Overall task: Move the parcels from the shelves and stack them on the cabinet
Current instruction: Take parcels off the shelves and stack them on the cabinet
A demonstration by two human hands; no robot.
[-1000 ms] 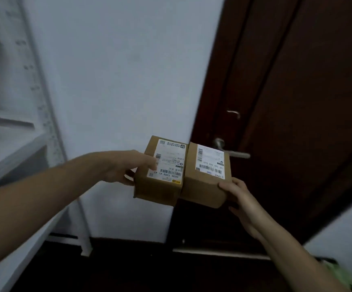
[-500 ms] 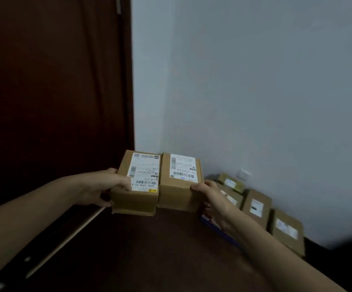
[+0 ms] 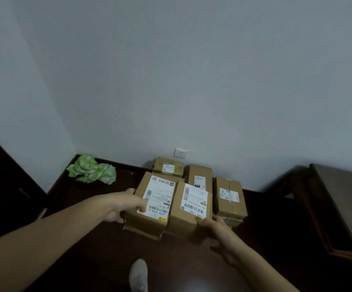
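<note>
While two parcels are carried as one block, the grip is entered first. Left thumb point(image 3: 139, 204): laid across the top face, its tip on the label's edge; the other fingers are hidden beneath. Left hand point(image 3: 124, 207): clamped on the left parcel point(image 3: 150, 220). Right hand point(image 3: 215, 230): thumb on the near corner and fingers curled underneath, clamped on the right parcel point(image 3: 183, 224).

Reason for hold, judged: each hand presses inward, so the touching side walls brace one another and neither box can slip.

Item, pair: brown cardboard cartons of like size, held side by side and level. Each top face bears a white shipping label with barcodes. The left carton's near lower edge is creased.

Location: in the air, just in front of the parcels already set down.

Item, set down: small parcel point(image 3: 168, 168) nearest the wall, narrow parcel point(image 3: 200, 178) beside it, taped parcel point(image 3: 229, 197) to the right, apparently on another box. All rest on a dark surface point(image 3: 99, 197); cannot tell whether this is the cabinet top.

Sundries: crumpled green bag point(image 3: 92, 169) in the corner; wall socket point(image 3: 180, 153) above the row; pale shoe point(image 3: 138, 275) at the bottom edge.
</note>
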